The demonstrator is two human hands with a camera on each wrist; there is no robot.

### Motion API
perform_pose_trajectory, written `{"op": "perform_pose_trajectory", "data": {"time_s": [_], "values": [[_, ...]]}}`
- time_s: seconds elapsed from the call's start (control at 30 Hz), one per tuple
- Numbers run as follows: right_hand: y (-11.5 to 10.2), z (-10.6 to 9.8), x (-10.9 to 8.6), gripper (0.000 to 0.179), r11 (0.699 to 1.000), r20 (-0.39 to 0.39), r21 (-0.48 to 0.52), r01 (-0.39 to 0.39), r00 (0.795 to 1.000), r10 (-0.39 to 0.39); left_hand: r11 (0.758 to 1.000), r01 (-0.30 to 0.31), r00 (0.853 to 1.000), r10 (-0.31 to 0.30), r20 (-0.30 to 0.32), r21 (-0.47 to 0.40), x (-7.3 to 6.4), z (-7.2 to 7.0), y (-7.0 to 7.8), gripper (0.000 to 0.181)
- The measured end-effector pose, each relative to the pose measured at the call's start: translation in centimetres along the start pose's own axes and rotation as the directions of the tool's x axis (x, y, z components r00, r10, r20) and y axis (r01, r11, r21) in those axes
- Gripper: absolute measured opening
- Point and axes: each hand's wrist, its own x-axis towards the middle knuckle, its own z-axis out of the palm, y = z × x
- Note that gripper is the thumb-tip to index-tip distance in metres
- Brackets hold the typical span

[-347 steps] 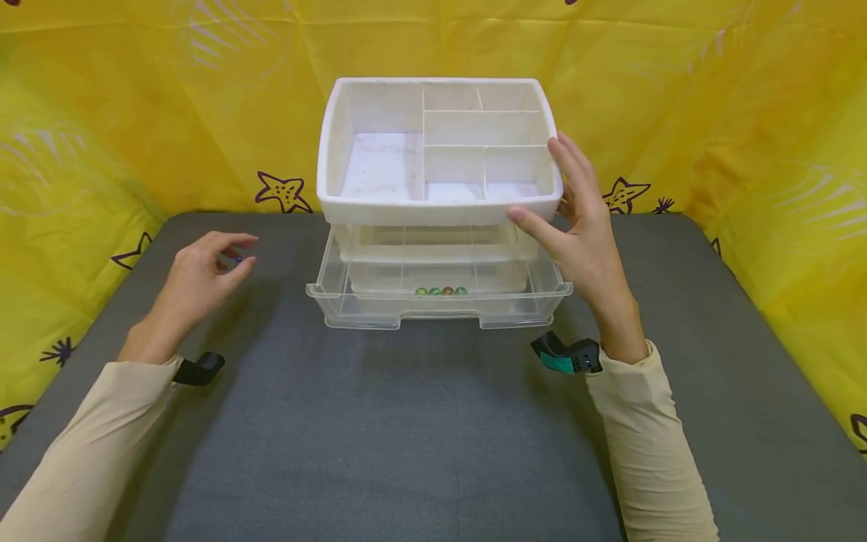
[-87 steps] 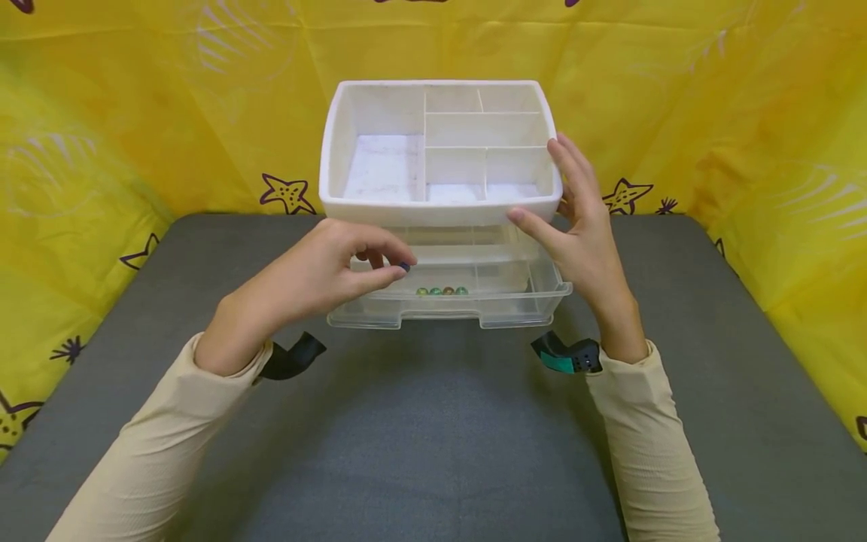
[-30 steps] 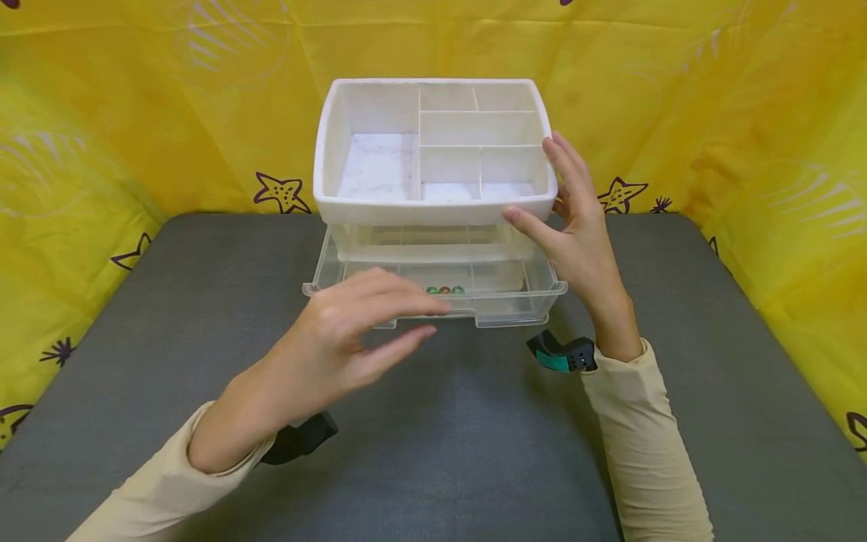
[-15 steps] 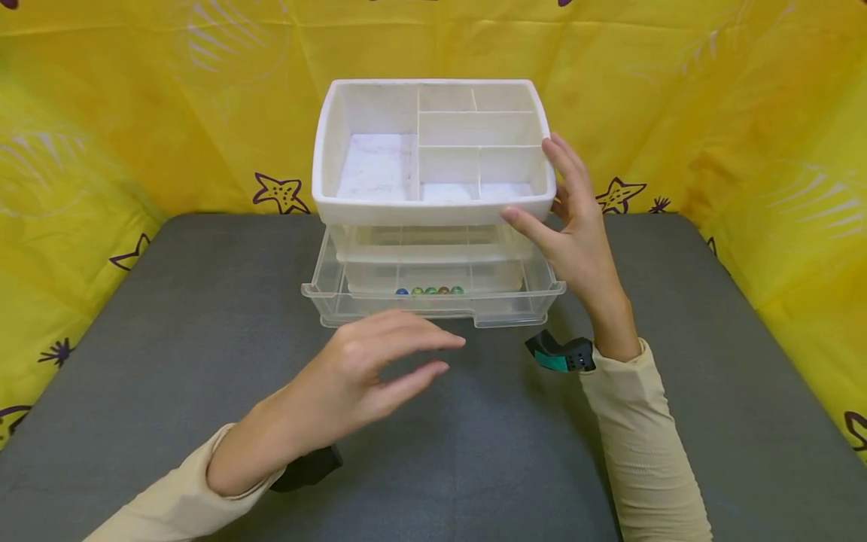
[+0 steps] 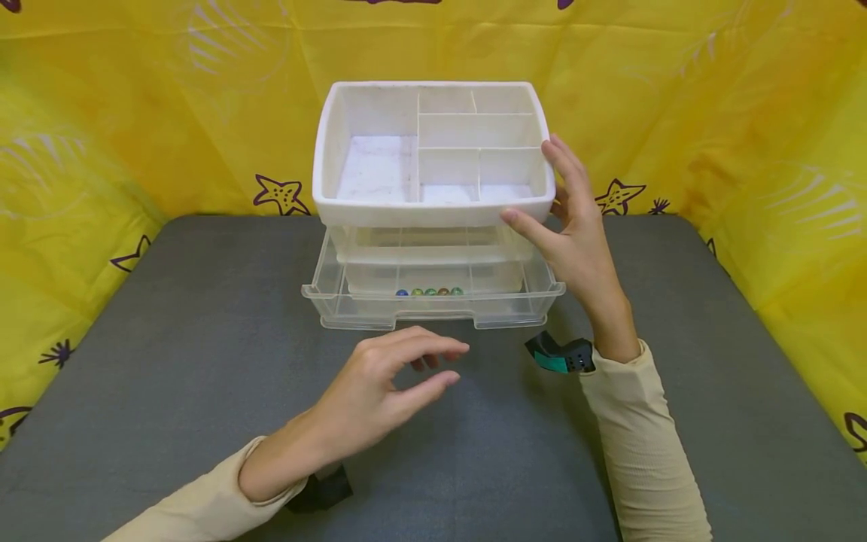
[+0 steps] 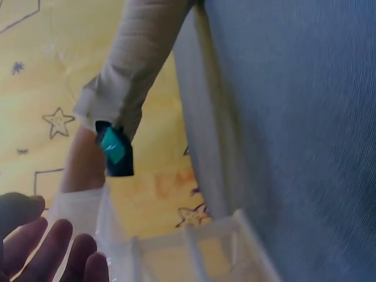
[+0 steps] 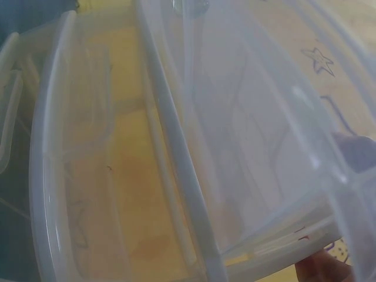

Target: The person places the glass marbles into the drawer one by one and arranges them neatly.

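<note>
A white desktop organizer with a divided top tray stands at the back of the table. Below the tray, its clear drawer is pulled out. Several marbles lie in a row in the drawer, green, brown and yellowish, with a blue marble at the left end. My left hand hovers in front of the drawer, fingers loosely bent, holding nothing; its fingers show at lower left in the left wrist view. With thumb in front and fingers along the side, my right hand holds the tray's right corner.
Grey cloth covers the table. A yellow patterned curtain closes off the back and sides. Black camera mounts sit on both wrists, the right one with a green patch.
Earlier my left hand pinched a small dark blue thing over the drawer. Now a blue marble lies at the row's left end, and that hand has drawn back toward me. My right hand stays put.
</note>
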Motion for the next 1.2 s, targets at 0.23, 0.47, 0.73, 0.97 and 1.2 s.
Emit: {"op": "perform_pose_trajectory", "data": {"time_s": [0.23, 0.47, 0.73, 0.97, 1.2], "values": [[-0.1, 0.0, 0.0, 0.078, 1.000, -0.003, 0.002, -0.003, 1.000, 0.003, 0.961, 0.228, 0.974, -0.225, 0.032, -0.158, -0.5, 0.9, -0.1, 0.031], [-0.1, 0.0, 0.0, 0.078, 1.000, 0.000, 0.004, -0.007, 1.000, 0.007, 0.836, 0.444, 0.893, -0.440, 0.090, -0.321, -0.5, 1.6, -0.3, 0.039], [0.0, 0.0, 0.0, 0.078, 1.000, -0.002, 0.002, 0.001, 1.000, -0.001, 0.703, 0.465, 0.849, -0.527, 0.045, -0.538, -0.2, 2.7, -0.4, 0.043], [0.0, 0.0, 0.0, 0.078, 1.000, -0.003, 0.002, 0.006, 1.000, -0.006, 0.633, 0.343, 0.854, -0.518, -0.050, -0.695, 0.0, 3.7, -0.8, 0.041], [0.0, -0.1, 0.0, 0.077, 1.000, -0.003, -0.003, 0.010, 1.000, -0.010, 0.560, 0.293, 0.812, -0.574, -0.107, -0.775, 0.6, 4.3, -0.3, 0.024]]}}
